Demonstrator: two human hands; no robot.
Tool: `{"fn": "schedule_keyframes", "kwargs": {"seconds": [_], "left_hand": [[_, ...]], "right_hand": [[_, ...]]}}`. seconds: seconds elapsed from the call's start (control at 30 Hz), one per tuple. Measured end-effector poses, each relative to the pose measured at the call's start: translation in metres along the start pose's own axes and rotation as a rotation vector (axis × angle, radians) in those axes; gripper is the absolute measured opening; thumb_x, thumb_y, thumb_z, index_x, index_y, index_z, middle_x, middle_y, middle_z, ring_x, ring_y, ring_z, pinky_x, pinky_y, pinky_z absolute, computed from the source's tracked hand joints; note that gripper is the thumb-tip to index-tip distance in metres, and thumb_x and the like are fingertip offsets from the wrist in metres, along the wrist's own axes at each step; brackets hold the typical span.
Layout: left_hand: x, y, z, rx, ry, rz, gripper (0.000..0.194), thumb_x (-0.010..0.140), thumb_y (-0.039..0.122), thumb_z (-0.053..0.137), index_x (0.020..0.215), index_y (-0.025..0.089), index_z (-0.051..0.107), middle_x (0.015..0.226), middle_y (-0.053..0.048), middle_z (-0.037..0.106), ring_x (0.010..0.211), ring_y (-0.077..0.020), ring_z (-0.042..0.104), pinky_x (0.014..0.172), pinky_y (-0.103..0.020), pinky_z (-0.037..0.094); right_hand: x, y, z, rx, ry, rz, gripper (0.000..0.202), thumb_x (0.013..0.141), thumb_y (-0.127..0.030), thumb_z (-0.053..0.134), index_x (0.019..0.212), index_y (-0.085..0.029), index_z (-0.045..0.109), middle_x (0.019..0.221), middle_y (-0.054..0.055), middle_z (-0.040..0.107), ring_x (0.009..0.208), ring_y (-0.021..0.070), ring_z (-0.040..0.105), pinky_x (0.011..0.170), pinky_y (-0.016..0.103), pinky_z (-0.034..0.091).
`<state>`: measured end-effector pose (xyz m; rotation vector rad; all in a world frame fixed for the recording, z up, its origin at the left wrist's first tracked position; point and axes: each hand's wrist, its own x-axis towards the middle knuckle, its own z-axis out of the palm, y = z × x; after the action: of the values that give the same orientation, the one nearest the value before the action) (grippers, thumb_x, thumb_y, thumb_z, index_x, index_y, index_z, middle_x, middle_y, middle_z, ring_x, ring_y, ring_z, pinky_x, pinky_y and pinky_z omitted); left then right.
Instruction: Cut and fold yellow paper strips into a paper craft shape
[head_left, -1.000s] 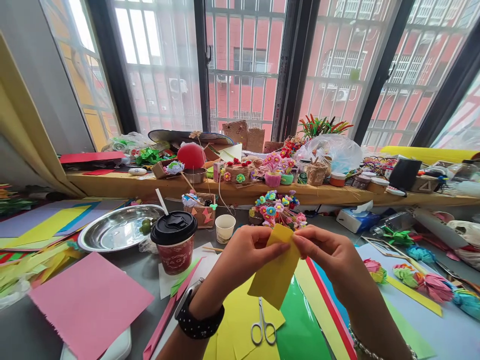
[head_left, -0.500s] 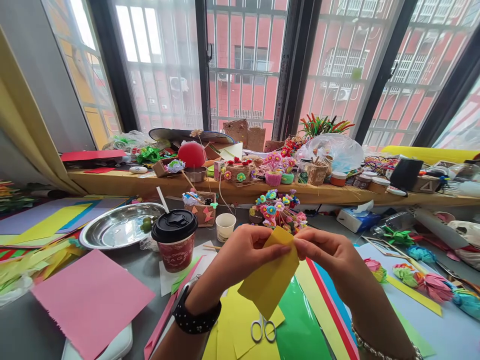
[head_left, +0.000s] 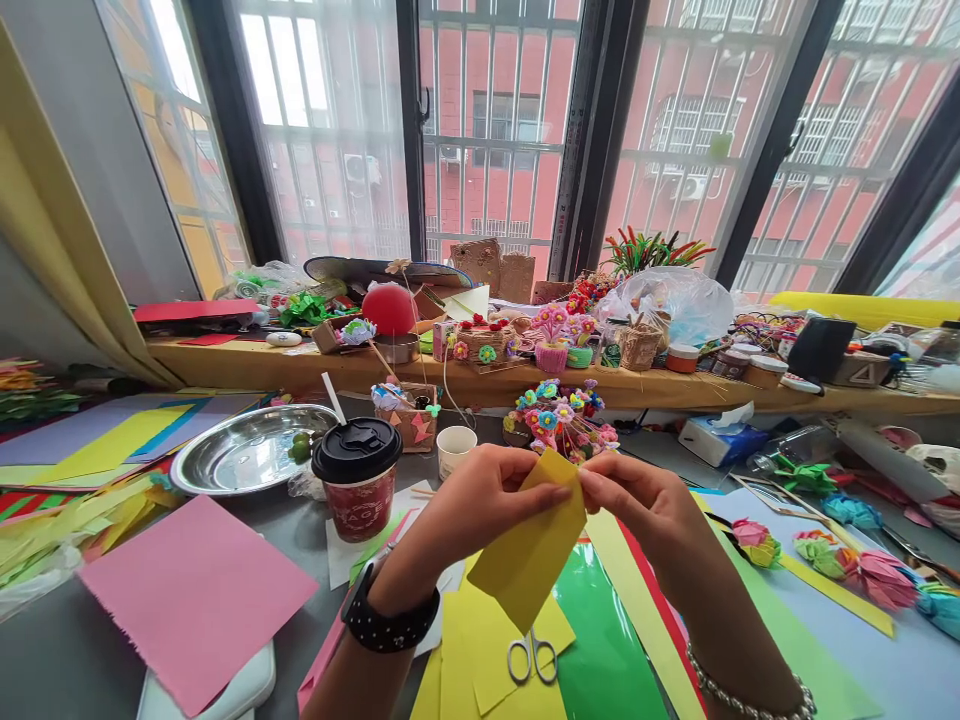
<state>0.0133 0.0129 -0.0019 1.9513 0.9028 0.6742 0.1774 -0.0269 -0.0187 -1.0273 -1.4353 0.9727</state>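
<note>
A yellow piece of paper (head_left: 531,560) is held up in front of me, tilted, above the table. My left hand (head_left: 491,510) grips it near the top, thumb lying across its face. At its upper right edge, my right hand (head_left: 634,500) pinches the paper between thumb and fingers. Below it lie scissors (head_left: 532,660) with grey handles, their blades partly hidden by the held sheet. The scissors rest on several yellow sheets (head_left: 457,650). A glossy green sheet (head_left: 600,630) lies to the right of them.
A lidded cup with a straw (head_left: 358,490), a small paper cup (head_left: 454,450) and a metal plate (head_left: 225,465) stand beyond my left arm. Pink paper (head_left: 202,600) lies left. Paper flowers (head_left: 874,575) sit on the right. Crafts line the sill (head_left: 480,385).
The yellow paper and both hands have shifted slightly left. My right hand's fingers have moved a little along the paper's edge. The whole view has turned slightly left.
</note>
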Motion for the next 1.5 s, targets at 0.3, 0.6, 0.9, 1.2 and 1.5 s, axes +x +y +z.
{"fn": "schedule_keyframes", "kwargs": {"seconds": [0.3, 0.6, 0.9, 1.2, 1.5], "left_hand": [[0.003, 0.000, 0.004, 0.087, 0.018, 0.091, 0.029, 0.076, 0.039, 0.045, 0.071, 0.013, 0.056, 0.063, 0.000, 0.052, 0.056, -0.0100, 0.047, 0.046, -0.018, 0.033], [0.005, 0.002, 0.006, 0.150, 0.196, 0.120, 0.028, 0.077, 0.038, 0.044, 0.069, 0.014, 0.056, 0.061, 0.000, 0.054, 0.055, -0.0106, 0.048, 0.045, -0.019, 0.034], [0.004, 0.001, 0.007, 0.227, 0.208, 0.140, 0.031, 0.079, 0.041, 0.041, 0.072, 0.014, 0.055, 0.064, 0.000, 0.054, 0.058, -0.0109, 0.047, 0.048, -0.020, 0.035], [0.001, -0.005, 0.001, 0.423, 0.184, 0.151, 0.028, 0.079, 0.035, 0.042, 0.062, 0.015, 0.053, 0.055, 0.004, 0.046, 0.050, -0.0079, 0.038, 0.044, -0.019, 0.028], [-0.002, -0.006, -0.004, 0.476, 0.193, 0.272, 0.017, 0.078, 0.025, 0.046, 0.076, 0.019, 0.062, 0.081, -0.003, 0.059, 0.074, -0.0154, 0.053, 0.066, -0.026, 0.041]], "right_hand": [[0.003, 0.007, 0.006, -0.346, 0.016, -0.177, 0.024, 0.084, -0.035, 0.038, 0.067, -0.019, 0.045, 0.063, -0.002, 0.046, 0.058, 0.0114, 0.046, 0.052, 0.021, 0.038], [0.005, 0.010, 0.009, -0.619, 0.046, -0.273, 0.030, 0.087, -0.034, 0.031, 0.063, -0.019, 0.042, 0.059, -0.002, 0.045, 0.054, 0.0113, 0.043, 0.050, 0.021, 0.032], [0.005, 0.011, 0.008, -0.553, 0.121, -0.274, 0.029, 0.084, -0.035, 0.038, 0.062, -0.018, 0.047, 0.057, -0.001, 0.048, 0.052, 0.0113, 0.046, 0.048, 0.021, 0.036], [0.008, 0.013, 0.009, -0.251, 0.168, -0.214, 0.017, 0.074, -0.031, 0.054, 0.067, -0.017, 0.058, 0.063, 0.001, 0.059, 0.058, 0.0135, 0.056, 0.054, 0.023, 0.045], [0.010, 0.017, 0.013, -0.251, 0.117, -0.259, 0.016, 0.071, -0.032, 0.058, 0.069, -0.017, 0.061, 0.067, 0.002, 0.059, 0.061, 0.0142, 0.055, 0.054, 0.025, 0.047]]}}
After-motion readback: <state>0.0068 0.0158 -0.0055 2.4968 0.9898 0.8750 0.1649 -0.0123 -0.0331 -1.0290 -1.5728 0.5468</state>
